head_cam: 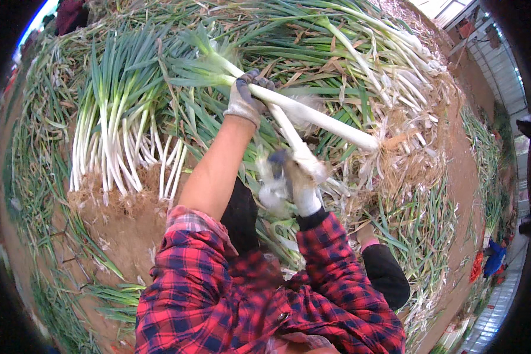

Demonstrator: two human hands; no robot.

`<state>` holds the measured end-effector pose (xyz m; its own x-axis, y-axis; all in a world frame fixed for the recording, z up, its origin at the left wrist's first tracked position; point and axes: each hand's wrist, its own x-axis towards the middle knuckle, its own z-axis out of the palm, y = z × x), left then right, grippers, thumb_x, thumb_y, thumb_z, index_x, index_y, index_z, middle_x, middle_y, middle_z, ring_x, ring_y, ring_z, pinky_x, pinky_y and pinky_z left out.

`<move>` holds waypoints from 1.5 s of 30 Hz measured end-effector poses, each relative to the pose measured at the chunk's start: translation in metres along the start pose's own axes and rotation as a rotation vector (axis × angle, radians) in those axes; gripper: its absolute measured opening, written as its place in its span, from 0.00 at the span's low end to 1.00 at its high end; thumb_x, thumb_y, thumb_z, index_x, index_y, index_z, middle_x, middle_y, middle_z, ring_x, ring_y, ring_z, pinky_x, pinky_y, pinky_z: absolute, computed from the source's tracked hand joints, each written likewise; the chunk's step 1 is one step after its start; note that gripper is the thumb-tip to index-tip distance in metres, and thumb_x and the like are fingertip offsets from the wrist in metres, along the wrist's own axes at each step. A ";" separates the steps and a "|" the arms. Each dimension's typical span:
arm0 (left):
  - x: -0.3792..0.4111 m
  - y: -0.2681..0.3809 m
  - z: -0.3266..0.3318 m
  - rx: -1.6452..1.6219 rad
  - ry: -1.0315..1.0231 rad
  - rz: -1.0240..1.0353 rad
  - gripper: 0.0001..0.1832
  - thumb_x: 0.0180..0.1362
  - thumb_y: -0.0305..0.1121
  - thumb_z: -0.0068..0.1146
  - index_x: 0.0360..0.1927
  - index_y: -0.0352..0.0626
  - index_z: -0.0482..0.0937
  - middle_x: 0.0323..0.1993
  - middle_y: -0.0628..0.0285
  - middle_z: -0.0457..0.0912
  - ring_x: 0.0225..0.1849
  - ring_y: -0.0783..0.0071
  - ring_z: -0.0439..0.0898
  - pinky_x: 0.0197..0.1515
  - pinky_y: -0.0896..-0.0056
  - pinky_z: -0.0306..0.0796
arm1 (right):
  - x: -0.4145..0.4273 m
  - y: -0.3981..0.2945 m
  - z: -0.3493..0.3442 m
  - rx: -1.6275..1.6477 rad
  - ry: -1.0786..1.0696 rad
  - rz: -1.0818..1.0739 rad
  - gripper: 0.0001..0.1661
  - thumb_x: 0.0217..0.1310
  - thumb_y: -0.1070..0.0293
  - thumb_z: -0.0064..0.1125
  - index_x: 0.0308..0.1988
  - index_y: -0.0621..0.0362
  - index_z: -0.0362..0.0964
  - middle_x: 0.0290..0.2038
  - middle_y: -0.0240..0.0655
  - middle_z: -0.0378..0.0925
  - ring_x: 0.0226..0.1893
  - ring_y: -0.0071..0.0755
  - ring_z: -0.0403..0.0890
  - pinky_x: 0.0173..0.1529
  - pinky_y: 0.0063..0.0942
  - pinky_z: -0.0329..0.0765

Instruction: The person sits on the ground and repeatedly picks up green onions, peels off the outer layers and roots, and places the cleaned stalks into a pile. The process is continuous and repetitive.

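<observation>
My left hand (246,95), in a pale glove with dark-coated fingers, grips two thick Welsh onions just below their green leaves. The upper onion (316,116) slants down to the right, its white shank smooth and its root end by the pile. Below it, the second onion (290,132) points toward my body. My right hand (300,183), also gloved, is at that onion's lower end and blurred by motion. Pale, blurred loose skin (272,192) is beside its fingers. The blur hides whether those fingers are closed on the skin or on the shank.
Left of me, a row of clean-shanked Welsh onions (115,137) lies on bare soil (119,248), roots toward me. Untrimmed onions (398,75) with dry leaves are heaped ahead and to the right. Leaf litter (420,248) spreads around my legs. A person in blue (494,259) is far right.
</observation>
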<state>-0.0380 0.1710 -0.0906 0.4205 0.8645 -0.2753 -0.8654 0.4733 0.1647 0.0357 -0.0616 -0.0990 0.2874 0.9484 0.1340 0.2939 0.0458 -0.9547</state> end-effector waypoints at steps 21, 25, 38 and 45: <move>-0.002 0.035 -0.017 0.529 -0.230 0.012 0.14 0.55 0.33 0.58 0.43 0.39 0.73 0.25 0.64 0.71 0.30 0.66 0.71 0.38 0.61 0.71 | -0.135 0.147 -0.166 -0.623 -0.330 0.034 0.29 0.57 0.57 0.59 0.55 0.60 0.67 0.50 0.50 0.74 0.49 0.50 0.77 0.50 0.41 0.75; -0.009 0.035 -0.019 0.551 -0.360 -0.150 0.16 0.55 0.31 0.59 0.45 0.35 0.72 0.25 0.62 0.71 0.29 0.66 0.70 0.36 0.62 0.70 | -0.056 0.213 -0.181 -0.947 -0.148 0.244 0.23 0.56 0.61 0.55 0.52 0.55 0.69 0.51 0.45 0.75 0.51 0.48 0.77 0.49 0.41 0.76; -0.022 0.030 -0.015 0.559 -0.130 -0.224 0.20 0.58 0.31 0.57 0.51 0.29 0.69 0.28 0.59 0.74 0.30 0.64 0.76 0.41 0.61 0.78 | -0.024 0.161 -0.200 -0.961 -0.463 0.266 0.24 0.54 0.53 0.58 0.44 0.59 0.70 0.40 0.49 0.78 0.41 0.51 0.81 0.46 0.43 0.76; -0.041 0.038 -0.021 0.622 -0.237 -0.143 0.21 0.60 0.33 0.56 0.53 0.32 0.69 0.26 0.59 0.76 0.27 0.66 0.76 0.35 0.67 0.76 | -0.090 0.099 -0.193 -1.209 -0.324 0.217 0.25 0.50 0.63 0.64 0.49 0.55 0.70 0.38 0.45 0.79 0.40 0.49 0.81 0.45 0.42 0.77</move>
<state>-0.0936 0.1495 -0.0928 0.6284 0.7666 -0.1319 -0.5088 0.5334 0.6757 0.2148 -0.2026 -0.1538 0.2491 0.9413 -0.2279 0.9592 -0.2723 -0.0759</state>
